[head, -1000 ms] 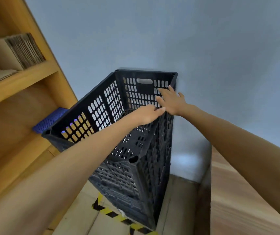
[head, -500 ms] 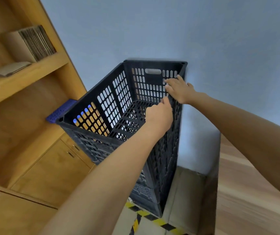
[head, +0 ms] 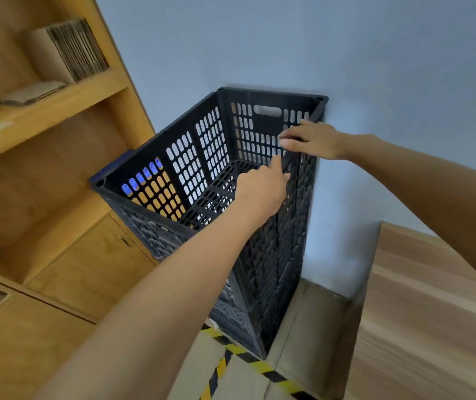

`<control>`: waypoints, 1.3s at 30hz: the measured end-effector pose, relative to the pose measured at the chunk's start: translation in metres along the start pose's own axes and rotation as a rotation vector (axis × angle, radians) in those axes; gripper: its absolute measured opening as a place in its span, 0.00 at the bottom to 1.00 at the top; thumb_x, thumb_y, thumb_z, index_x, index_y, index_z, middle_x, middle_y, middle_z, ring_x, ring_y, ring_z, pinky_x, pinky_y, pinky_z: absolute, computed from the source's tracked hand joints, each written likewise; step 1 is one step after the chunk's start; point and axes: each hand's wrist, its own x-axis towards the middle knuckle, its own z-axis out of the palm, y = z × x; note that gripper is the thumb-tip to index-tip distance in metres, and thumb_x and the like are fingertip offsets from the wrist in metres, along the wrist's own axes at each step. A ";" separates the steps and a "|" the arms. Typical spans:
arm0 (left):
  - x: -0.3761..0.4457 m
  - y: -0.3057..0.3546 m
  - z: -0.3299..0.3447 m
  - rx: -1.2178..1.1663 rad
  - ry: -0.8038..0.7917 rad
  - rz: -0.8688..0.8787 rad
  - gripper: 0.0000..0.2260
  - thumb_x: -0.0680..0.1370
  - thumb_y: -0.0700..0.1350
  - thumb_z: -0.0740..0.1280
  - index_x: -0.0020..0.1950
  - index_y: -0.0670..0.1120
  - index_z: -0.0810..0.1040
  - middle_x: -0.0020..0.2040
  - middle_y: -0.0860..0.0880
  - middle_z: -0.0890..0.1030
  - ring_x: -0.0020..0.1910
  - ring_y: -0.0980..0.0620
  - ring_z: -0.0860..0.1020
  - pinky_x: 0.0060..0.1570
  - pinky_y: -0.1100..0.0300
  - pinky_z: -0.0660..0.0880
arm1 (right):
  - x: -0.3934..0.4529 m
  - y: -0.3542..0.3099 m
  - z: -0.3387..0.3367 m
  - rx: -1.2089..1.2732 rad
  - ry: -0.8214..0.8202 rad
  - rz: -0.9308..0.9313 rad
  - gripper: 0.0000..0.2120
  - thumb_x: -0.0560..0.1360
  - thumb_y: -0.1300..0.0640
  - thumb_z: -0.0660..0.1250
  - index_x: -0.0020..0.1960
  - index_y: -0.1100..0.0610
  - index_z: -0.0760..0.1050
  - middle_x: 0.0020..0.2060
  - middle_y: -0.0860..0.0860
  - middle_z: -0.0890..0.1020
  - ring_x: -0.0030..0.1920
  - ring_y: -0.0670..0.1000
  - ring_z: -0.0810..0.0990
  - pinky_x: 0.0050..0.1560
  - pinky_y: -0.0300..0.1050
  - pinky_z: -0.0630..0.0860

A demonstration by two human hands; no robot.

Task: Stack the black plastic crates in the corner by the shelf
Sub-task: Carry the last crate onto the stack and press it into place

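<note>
The top crate (head: 219, 157) is seated upright, mouth up, on a tall vertical stack (head: 262, 278) in the corner beside the shelf (head: 49, 111). Its right rim is gripped by the right hand (head: 312, 138), fingers curled inside; just below, the left hand (head: 262, 192) is closed on the same wall.
</note>
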 end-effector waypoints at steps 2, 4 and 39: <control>0.000 0.000 0.000 -0.030 -0.009 -0.018 0.19 0.85 0.55 0.48 0.67 0.44 0.63 0.53 0.40 0.80 0.48 0.37 0.79 0.38 0.51 0.64 | -0.005 0.011 -0.007 -0.063 -0.004 -0.131 0.35 0.73 0.27 0.47 0.63 0.49 0.74 0.57 0.49 0.78 0.67 0.56 0.70 0.65 0.57 0.68; 0.000 0.004 0.001 -0.033 -0.009 -0.047 0.20 0.84 0.56 0.47 0.67 0.44 0.63 0.52 0.41 0.80 0.48 0.38 0.79 0.37 0.52 0.65 | -0.005 0.021 -0.008 -0.186 0.046 -0.279 0.33 0.73 0.27 0.47 0.55 0.51 0.75 0.49 0.49 0.79 0.55 0.54 0.76 0.59 0.54 0.72; -0.046 -0.018 0.002 0.164 0.119 -0.098 0.21 0.84 0.57 0.45 0.59 0.45 0.69 0.36 0.48 0.76 0.31 0.45 0.75 0.31 0.53 0.69 | -0.014 -0.008 0.041 -0.275 0.483 -0.267 0.42 0.69 0.22 0.39 0.43 0.55 0.77 0.35 0.49 0.79 0.37 0.50 0.69 0.40 0.46 0.68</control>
